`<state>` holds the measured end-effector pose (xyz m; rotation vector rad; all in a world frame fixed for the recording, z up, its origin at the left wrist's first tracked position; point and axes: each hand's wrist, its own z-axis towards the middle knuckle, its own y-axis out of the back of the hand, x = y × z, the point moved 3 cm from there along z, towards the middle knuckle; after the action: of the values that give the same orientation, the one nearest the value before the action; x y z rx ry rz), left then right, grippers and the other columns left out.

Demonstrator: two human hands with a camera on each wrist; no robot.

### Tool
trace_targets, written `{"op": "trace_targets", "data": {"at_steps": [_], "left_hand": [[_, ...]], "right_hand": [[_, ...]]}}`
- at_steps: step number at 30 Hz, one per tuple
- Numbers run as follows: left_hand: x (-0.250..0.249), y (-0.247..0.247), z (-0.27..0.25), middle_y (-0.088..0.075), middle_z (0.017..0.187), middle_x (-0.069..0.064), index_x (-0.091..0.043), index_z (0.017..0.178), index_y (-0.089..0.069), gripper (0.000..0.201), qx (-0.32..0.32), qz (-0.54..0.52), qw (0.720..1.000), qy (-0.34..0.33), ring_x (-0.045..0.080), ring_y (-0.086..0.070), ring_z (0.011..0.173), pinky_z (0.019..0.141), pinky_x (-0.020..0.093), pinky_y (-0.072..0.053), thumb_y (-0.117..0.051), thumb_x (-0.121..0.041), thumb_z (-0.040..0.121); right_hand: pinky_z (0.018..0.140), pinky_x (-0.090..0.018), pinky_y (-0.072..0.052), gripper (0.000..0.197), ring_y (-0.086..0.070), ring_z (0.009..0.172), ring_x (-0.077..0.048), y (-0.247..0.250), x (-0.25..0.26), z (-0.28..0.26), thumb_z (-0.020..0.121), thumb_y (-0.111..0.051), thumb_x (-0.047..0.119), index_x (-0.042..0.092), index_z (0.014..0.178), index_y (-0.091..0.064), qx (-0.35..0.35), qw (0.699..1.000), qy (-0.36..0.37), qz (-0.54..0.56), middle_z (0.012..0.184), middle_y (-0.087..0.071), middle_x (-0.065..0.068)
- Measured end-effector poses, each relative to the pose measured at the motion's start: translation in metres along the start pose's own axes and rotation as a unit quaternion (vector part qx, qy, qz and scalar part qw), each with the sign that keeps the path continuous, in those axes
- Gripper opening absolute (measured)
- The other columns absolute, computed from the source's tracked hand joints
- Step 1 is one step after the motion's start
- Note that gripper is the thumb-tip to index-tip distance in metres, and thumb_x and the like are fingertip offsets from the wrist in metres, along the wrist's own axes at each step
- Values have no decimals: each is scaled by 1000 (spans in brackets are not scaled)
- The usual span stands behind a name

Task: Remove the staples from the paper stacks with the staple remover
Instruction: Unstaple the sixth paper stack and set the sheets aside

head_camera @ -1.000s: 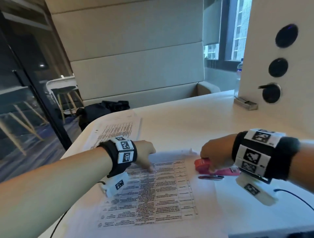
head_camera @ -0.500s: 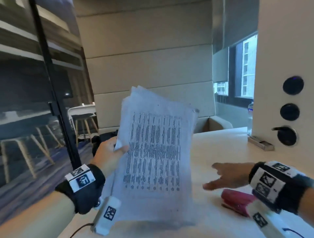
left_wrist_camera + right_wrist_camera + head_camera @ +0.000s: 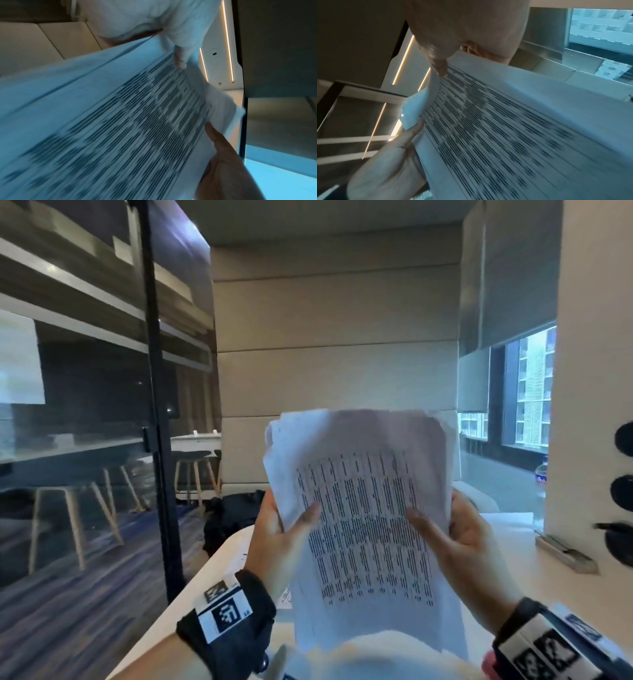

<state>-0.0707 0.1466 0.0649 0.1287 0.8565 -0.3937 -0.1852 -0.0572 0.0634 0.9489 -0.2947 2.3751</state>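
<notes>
You have thin matt white paper printed with dark text in the paper stack (image 3: 363,529), a smooth pale matt surface (image 3: 507,563), a brushed-metal bar (image 3: 565,554) at its far right, and black cloth wristbands (image 3: 236,621) with white tags.

we see a pale, smooth-topped table (image 3: 507,556) with a rounded left corner. on it, at the far right against the white wall panel, lies a small silver metal bar (image 3: 565,553). a flat printed paper sheet (image 3: 287,594) lies on it at the left, and a pink plastic object (image 3: 489,662) at the bottom right.
</notes>
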Motion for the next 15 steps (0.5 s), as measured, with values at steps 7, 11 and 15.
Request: {"op": "trace_targets", "data": {"at_steps": [7,11,15], "left_hand": [[-9,-13,7,-66,123,-7,-22,134,-52,60,64,-4,998,27,10,-59,117,103,35,-44,-71,-34,79],[-26,-15,19,-67,118,-4,-21,129,-55,52,52,-32,998,2,8,-61,111,92,20,-49,-71,-21,80],[-46,-14,30,-48,122,-37,-40,129,-48,58,45,60,993,-95,-31,-37,107,80,-11,-27,-65,-5,87]], "right_hand": [[70,-27,-57,40,-72,86,-19,5,-7,2,68,-74,32,10,100,-71,-6,993,-103,60,89,-77,-2],[77,-33,-54,40,-72,87,-19,8,1,16,67,-76,32,11,99,-70,-30,992,-83,92,91,-76,-3],[71,-37,-48,61,-62,73,-21,8,-5,25,61,-84,53,1,88,-68,-53,993,-73,72,83,-71,-11]]}}
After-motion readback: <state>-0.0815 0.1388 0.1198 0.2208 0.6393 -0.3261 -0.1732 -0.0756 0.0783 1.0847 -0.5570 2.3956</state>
